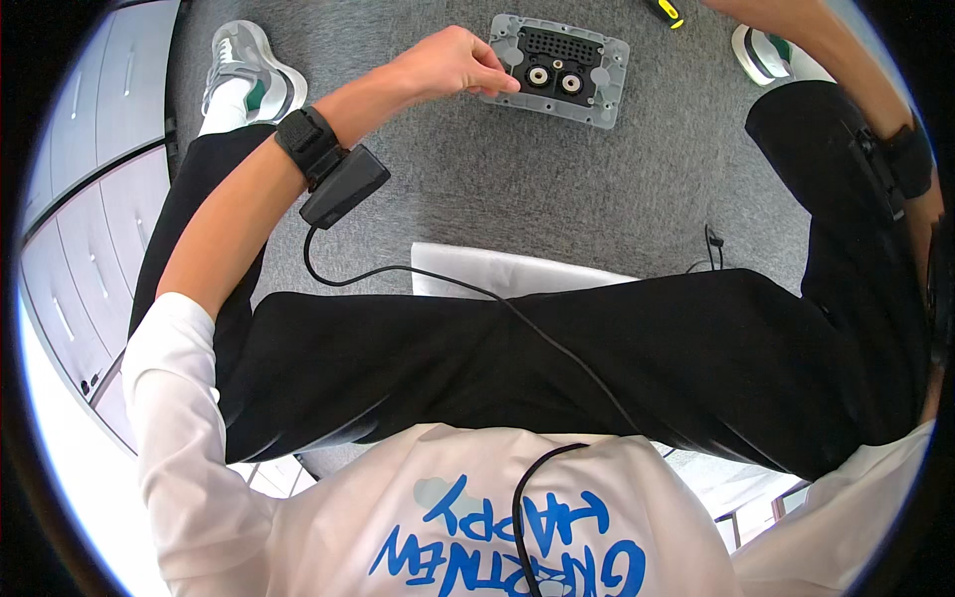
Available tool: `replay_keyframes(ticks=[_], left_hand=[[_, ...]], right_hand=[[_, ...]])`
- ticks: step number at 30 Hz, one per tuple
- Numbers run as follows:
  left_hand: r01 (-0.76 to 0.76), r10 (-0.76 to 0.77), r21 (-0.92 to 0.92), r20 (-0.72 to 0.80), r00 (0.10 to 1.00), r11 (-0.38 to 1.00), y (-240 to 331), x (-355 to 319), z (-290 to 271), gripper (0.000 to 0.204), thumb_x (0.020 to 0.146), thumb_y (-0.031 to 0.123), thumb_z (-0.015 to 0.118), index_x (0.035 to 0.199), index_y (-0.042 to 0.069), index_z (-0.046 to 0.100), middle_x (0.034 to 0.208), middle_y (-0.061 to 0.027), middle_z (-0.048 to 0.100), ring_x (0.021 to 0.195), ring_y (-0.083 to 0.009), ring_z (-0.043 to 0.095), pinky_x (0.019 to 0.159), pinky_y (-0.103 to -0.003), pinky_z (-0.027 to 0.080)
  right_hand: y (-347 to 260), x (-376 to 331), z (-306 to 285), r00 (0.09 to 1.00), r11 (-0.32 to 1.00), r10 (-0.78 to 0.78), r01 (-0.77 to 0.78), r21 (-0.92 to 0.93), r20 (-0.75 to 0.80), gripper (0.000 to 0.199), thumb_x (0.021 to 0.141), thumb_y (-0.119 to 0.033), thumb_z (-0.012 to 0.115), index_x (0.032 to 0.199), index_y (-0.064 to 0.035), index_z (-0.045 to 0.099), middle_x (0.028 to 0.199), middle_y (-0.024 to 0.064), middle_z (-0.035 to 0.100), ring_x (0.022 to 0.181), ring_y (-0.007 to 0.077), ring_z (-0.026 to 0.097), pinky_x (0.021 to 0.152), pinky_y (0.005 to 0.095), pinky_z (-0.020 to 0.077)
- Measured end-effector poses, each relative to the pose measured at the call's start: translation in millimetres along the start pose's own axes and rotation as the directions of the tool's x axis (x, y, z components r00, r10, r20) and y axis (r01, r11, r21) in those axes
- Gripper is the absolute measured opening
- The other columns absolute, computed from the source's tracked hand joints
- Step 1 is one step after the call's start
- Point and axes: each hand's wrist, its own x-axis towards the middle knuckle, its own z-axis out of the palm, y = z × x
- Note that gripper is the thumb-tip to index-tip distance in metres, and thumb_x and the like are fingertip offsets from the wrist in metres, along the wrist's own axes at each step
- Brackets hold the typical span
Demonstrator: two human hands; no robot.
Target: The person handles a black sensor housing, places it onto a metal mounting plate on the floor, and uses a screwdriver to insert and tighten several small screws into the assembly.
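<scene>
My left hand (460,68) reaches over the left side of a grey rectangular plastic case (614,70) lying on the carpet. Its thumb and forefinger are pinched together above the case's near-left rim, and what they hold, if anything, is too small to make out. Inside the case sits a black insert (557,48) with rows of small holes and two round, pale-ringed fittings (572,84). My right hand (771,10) is mostly cut off by the top edge, so its fingers are hidden. Nearest to it lies a yellow-and-black handled tool (668,12), also partly out of the picture.
Grey carpet (448,189) surrounds the case. My shoes (244,65) flank it on both sides. A black cable (477,289) runs from the left wrist device (345,187) across my legs. A white sheet-like edge (507,267) lies before my legs; pale cabinets (95,259) stand at left.
</scene>
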Motion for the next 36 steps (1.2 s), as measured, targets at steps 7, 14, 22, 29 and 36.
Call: replay_keyframes(ticks=[7,14,22,29,36], left_hand=[[0.098,-0.089,-0.151,0.063,0.994,0.984,11.6,1.1,-12.5,0.045,0.095,0.048,0.068,0.093,0.004,0.076,0.081,-0.0025,0.071,0.070,-0.0077,0.058,0.067,-0.025,0.047],[-0.014,0.012,-0.034,-0.050,0.999,0.999,11.1,16.5,-41.8,0.041,0.098,0.047,0.063,0.091,0.008,0.071,0.077,0.0020,0.065,0.067,-0.0071,0.055,0.064,-0.025,0.047],[-0.094,0.131,0.151,-0.256,0.958,0.984,5.3,40.8,-69.2,0.035,0.097,0.040,0.065,0.092,0.006,0.069,0.078,-0.0024,0.065,0.072,-0.0112,0.058,0.067,-0.029,0.049],[0.033,0.196,0.311,-0.674,0.713,0.950,-34.3,60.7,-133.7,0.030,0.088,0.029,0.069,0.108,0.006,0.068,0.101,-0.0152,0.073,0.099,-0.0339,0.069,0.086,-0.043,0.054],[-0.029,0.313,0.507,-0.485,0.816,0.862,-43.0,99.0,-124.1,0.029,0.088,0.025,0.072,0.107,0.004,0.066,0.106,-0.0163,0.071,0.100,-0.0368,0.068,0.085,-0.046,0.053]], right_hand=[[13.6,-5.7,5.4,1.000,0.998,0.012,-0.010,0.061,-0.026,0.013,0.079,0.005,0.060,0.090,0.0012,0.067,0.079,0.0106,0.060,0.068,0.0227,0.059,0.062,0.0342,0.0466],[11.6,-2.5,6.9,0.999,0.997,0.021,-0.019,0.077,-0.033,0.010,0.077,0.004,0.061,0.087,0.0008,0.065,0.078,0.0129,0.058,0.069,0.0287,0.060,0.063,0.0383,0.0467],[20.3,-20.8,21.4,0.999,0.999,0.023,-0.022,0.032,-0.039,0.008,0.087,0.007,0.061,0.092,0.0005,0.062,0.082,0.0075,0.051,0.067,0.0191,0.054,0.061,0.0325,0.0435],[8.6,-17.6,14.3,0.992,0.981,0.119,-0.112,0.156,-0.035,0.006,0.085,0.005,0.059,0.089,-0.0003,0.060,0.083,0.0101,0.055,0.072,0.0279,0.059,0.065,0.0390,0.0460],[15.2,-22.2,17.1,0.979,0.959,0.201,-0.191,0.210,-0.024,0.005,0.085,0.005,0.060,0.087,0.0002,0.061,0.083,0.0092,0.054,0.071,0.0261,0.059,0.064,0.0380,0.0466]])
